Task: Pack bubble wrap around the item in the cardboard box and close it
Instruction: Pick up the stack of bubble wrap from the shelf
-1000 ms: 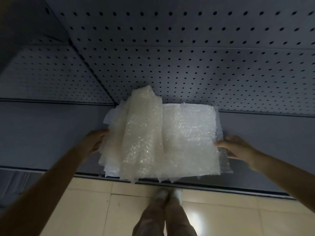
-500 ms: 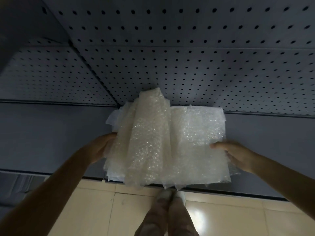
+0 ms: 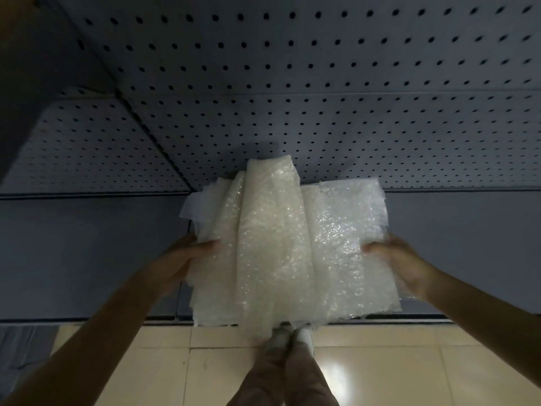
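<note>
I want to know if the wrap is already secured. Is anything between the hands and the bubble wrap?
Nothing visible. The left hand and right hand each grip an opposite side edge of the bubble wrap. No cardboard box is in view.

The bubble wrap [image 3: 287, 253] hides both hands' fingers beneath it; the person's legs [image 3: 281, 373] are cut off at the near edge.

One stack of bubble wrap sheets [image 3: 292, 247], two hands — the left hand [image 3: 178, 262] and the right hand [image 3: 401, 265] — and two shoes [image 3: 292, 336] on floor tiles [image 3: 380, 373].
</note>
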Motion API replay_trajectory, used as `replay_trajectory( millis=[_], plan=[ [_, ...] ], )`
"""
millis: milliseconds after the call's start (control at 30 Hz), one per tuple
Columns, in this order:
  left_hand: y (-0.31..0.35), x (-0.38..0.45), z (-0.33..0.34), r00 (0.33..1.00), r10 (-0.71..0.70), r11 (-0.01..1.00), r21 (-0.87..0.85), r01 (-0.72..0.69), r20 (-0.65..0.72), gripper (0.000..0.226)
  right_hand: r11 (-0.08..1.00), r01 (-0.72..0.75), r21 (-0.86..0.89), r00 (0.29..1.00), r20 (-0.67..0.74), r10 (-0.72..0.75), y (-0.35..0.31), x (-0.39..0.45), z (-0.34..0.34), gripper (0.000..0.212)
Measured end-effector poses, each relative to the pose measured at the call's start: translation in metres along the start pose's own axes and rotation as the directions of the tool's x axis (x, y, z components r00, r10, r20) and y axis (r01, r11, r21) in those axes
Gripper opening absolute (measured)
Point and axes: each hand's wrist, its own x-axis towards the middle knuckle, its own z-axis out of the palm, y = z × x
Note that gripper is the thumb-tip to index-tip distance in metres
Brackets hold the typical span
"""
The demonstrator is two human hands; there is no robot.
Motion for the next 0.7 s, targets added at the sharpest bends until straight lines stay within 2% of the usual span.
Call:
replay_trajectory(
  millis=[33,67,133,233,333,467,567,633,700],
  plan=[
    [0.004,-0.005,0.007,1.0,0.009,1.0,0.002,-0.009,0.014,0.06,1.0,0.02,0.015,0.999,-0.028,-0.019,-0.001,-0.006,-0.003,0.036],
    [0.008,-0.009,0.012,0.999,0.018,1.0,0.015,-0.018,0.035,0.063,0.999,0.041,0.026,0.998,-0.055,-0.039,-0.001,-0.013,-0.007,0.038],
    [0.016,-0.016,0.024,0.996,0.03,0.998,0.05,-0.034,0.087,0.085,0.995,0.09,0.053,0.993,-0.086,-0.086,0.0,-0.026,-0.016,0.046],
    [0.031,-0.026,0.044,0.985,0.033,0.997,0.059,-0.044,0.17,0.094,0.993,0.108,0.052,0.987,-0.128,-0.101,-0.001,-0.05,-0.028,0.031],
    [0.045,-0.029,0.067,0.974,0.022,0.992,0.114,-0.048,0.223,0.093,0.99,0.133,0.044,0.975,-0.183,-0.123,0.003,-0.08,-0.046,0.023],
    [0.064,-0.028,0.101,0.952,0.025,0.976,0.197,-0.089,0.304,0.105,0.982,0.161,0.104,0.959,-0.251,-0.131,0.015,-0.12,-0.069,0.019],
    [0.075,-0.027,0.135,0.927,0.037,0.96,0.246,-0.137,0.372,0.085,0.956,0.19,0.224,0.953,-0.275,-0.125,0.036,-0.15,-0.086,0.034],
    [0.079,-0.024,0.163,0.908,0.024,0.943,0.291,-0.159,0.418,0.092,0.938,0.203,0.282,0.938,-0.329,-0.105,0.057,-0.171,-0.097,0.045],
    [0.079,-0.023,0.195,0.875,-0.015,0.919,0.352,-0.18,0.484,0.102,0.919,0.223,0.325,0.91,-0.408,-0.077,0.078,-0.195,-0.107,0.048]
  ],
)
